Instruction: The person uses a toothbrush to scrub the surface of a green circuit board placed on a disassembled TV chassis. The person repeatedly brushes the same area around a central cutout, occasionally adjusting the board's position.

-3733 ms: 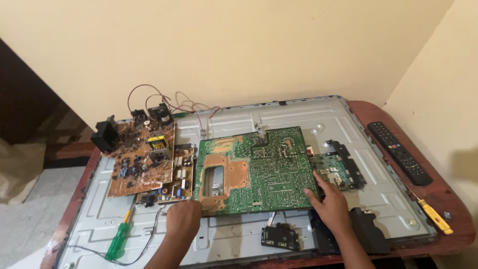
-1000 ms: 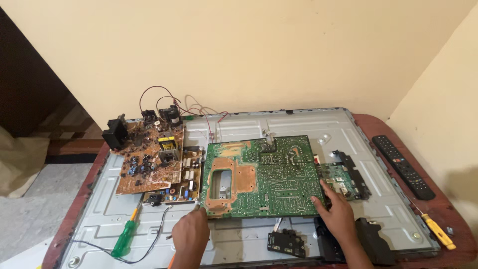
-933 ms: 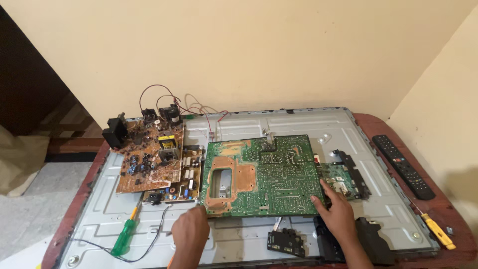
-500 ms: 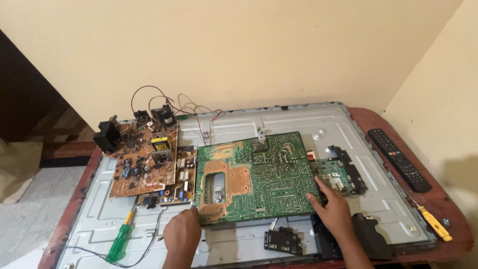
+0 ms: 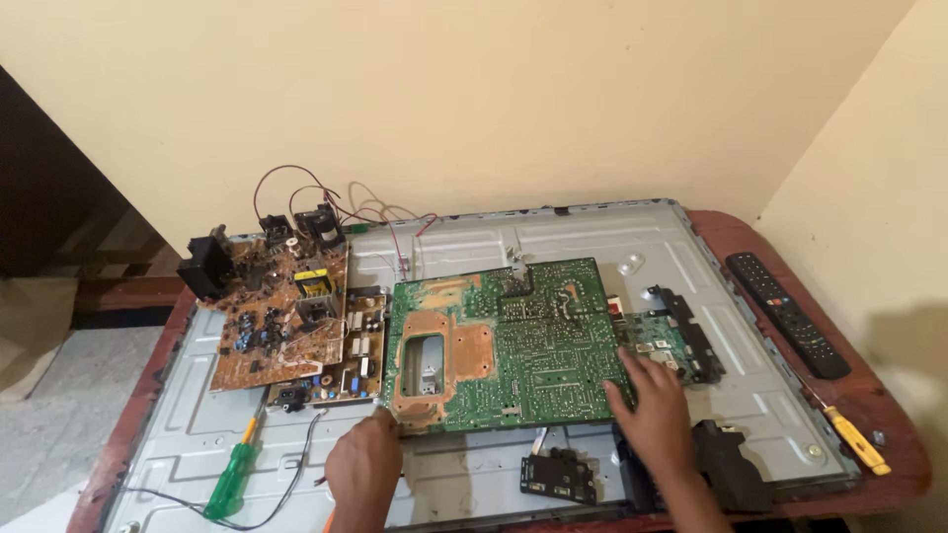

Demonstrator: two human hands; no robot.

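A brown circuit board (image 5: 281,316) lies at the left end of the metal television back panel (image 5: 592,232). A green-handled screwdriver (image 5: 233,479) rests on that panel's lower left. Off its right edge lie a black remote control (image 5: 787,314) and a yellow-handled screwdriver (image 5: 855,439).

Large green circuit board (image 5: 509,345) (solder side up) flat on metal panel (image 5: 592,237)

So the whole mess sat on a reddish-brown wooden table (image 5: 894,415) with rounded corners. A big grey metal TV back panel (image 5: 553,237) covered nearly the entire top, reaching almost to the left edge. Along the bare strip at the right edge lay a black remote (image 5: 787,313), and nearer the front right corner a yellow-handled screwdriver (image 5: 855,439), just beside the panel.
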